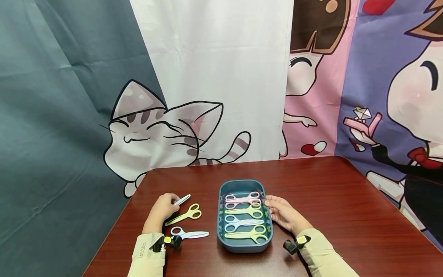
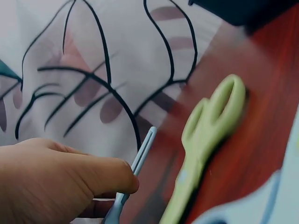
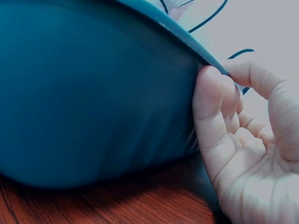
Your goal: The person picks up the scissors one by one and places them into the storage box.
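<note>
The left hand is stretched out over the table, back of the hand up, with its arm coming in from 7 o'clock. Its thumb and fingers pinch some light blue scissors. The slim end sticks out of the grip toward 2 o'clock, with a thin slit down it.

The right hand is well apart from the left one. Its arm comes in from 5 o'clock, and it pinches the rim of a dark blue box at the box's 2 o'clock side. A finger presses on the outside wall.

From the middle of the box, the held scissors are between 9 and 10 o'clock. Green scissors lie on the table at 9 o'clock, loops toward 2 o'clock. Pale blue scissors lie between 8 and 9 o'clock, tip toward 3.

Inside the box, from its 12 o'clock end down to 6, come pink scissors with loops at both ends, upper green scissors, sky blue scissors with loops at 9 o'clock, and lower green scissors with loops at 3.
</note>
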A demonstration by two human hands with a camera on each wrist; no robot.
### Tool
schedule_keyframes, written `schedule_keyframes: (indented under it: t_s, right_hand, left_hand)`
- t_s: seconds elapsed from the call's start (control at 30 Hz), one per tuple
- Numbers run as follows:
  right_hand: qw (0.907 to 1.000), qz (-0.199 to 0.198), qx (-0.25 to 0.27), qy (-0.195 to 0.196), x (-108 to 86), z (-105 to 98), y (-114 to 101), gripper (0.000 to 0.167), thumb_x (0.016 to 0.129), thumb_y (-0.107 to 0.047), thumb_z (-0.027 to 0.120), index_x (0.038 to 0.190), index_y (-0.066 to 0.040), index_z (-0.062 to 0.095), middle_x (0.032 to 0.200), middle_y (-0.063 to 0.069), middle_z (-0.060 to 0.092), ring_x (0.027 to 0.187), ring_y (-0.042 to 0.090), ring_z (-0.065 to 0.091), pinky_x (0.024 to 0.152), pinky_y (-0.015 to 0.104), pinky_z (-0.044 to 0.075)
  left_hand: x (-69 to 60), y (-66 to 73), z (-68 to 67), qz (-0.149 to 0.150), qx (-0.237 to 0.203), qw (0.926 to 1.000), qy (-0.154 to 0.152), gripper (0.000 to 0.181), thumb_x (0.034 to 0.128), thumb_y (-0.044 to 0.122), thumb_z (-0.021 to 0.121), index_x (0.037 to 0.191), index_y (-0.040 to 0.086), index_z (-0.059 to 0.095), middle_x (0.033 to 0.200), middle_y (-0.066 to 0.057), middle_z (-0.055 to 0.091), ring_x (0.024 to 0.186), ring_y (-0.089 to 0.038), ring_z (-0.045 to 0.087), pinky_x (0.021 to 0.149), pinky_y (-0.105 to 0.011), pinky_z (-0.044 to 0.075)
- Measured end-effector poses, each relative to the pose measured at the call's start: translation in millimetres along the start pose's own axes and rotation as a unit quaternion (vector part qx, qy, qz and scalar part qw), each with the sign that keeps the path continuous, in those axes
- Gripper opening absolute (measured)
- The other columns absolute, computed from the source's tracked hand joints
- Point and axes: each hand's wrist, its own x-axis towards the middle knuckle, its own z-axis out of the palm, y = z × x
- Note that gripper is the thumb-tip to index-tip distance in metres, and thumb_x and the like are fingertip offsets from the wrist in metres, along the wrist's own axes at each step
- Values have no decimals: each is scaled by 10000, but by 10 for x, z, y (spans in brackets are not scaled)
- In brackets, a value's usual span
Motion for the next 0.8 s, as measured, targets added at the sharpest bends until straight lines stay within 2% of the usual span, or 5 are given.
schedule_keyframes:
  t_s: [0.17, 0.33, 0.57, 0.8]
  right_hand:
    - [10000, -41, 30, 40, -3, 6, -17, 248, 1051, 39, 365, 1122, -22, 594, 906, 18, 705, 660, 28, 658, 634, 186, 574]
    - [10000, -12, -62, -2, 0, 15, -2, 264, 1057, 39, 346, 1110, -32, 595, 916, 17, 704, 675, 38, 657, 638, 189, 573]
    - [9999, -8, -112, 128, -1, 29, -2, 211, 1050, 29, 381, 1112, -22, 576, 918, 17, 704, 674, 41, 648, 623, 175, 560]
    - [9996, 71, -39, 270, -4, 43, -13, 169, 1043, 17, 418, 1135, -11, 557, 915, 25, 691, 644, 29, 622, 611, 172, 553]
  left_hand:
    - [4, 274, -100, 419, -98, 9989, 165, 156, 802, -2, 693, 939, 61, 734, 794, -6, 638, 690, -167, 538, 632, -349, 471]
    - [-28, 560, -148, 674, -15, 9972, 327, 155, 811, 20, 698, 945, 88, 737, 888, -18, 625, 750, -162, 542, 668, -346, 476]
    - [-62, 951, -113, 1005, -129, 9943, 335, 172, 827, 37, 706, 971, 122, 742, 954, -12, 627, 789, -161, 560, 708, -353, 490]
    - [-50, 1199, -17, 1283, -286, 9912, 151, 188, 831, 58, 721, 994, 148, 744, 939, 33, 606, 796, -141, 553, 699, -332, 487]
